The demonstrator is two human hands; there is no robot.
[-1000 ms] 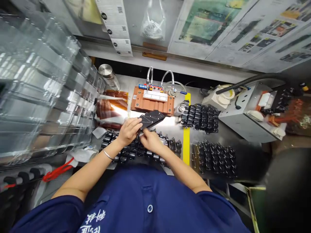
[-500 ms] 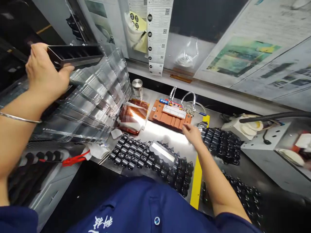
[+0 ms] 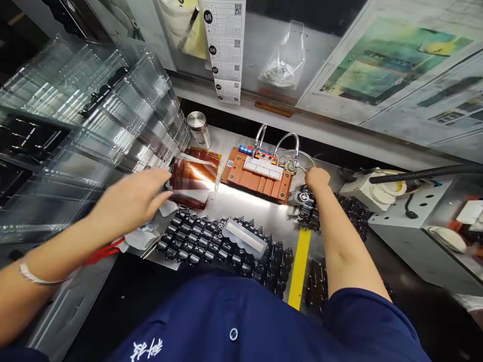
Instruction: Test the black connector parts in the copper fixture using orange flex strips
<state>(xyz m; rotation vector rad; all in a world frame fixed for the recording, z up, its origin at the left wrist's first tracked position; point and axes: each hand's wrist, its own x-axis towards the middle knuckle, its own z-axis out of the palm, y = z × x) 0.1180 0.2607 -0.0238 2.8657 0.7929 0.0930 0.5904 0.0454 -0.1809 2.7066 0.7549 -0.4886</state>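
My left hand (image 3: 134, 196), smeared a little by motion, holds nothing and has its thumb apart from its fingers. Close to its right lies a stack of shiny amber film sheets (image 3: 194, 183). My right hand (image 3: 317, 178) is closed at the right end of an orange-brown fixture block (image 3: 241, 173), where a thin blue-handled rod stood out; its fingers hide the handle. On the block sit a white perforated strip (image 3: 263, 167) and two curved metal hoses (image 3: 289, 138). In front are rows of black ribbed parts (image 3: 204, 236), with a clear scalloped plate (image 3: 245, 238) on them.
Stacked clear plastic trays (image 3: 124, 115) rise at the left, with black parts (image 3: 30, 141) among them. A glass jar (image 3: 198, 128) stands behind the films. A yellow stripe (image 3: 301, 266) crosses the bench. At right is a white device (image 3: 372, 188) with a black hose.
My left hand has let go of the black box-like part and come down right toward the films. My right hand has moved from the block's front to the rod at its right end.
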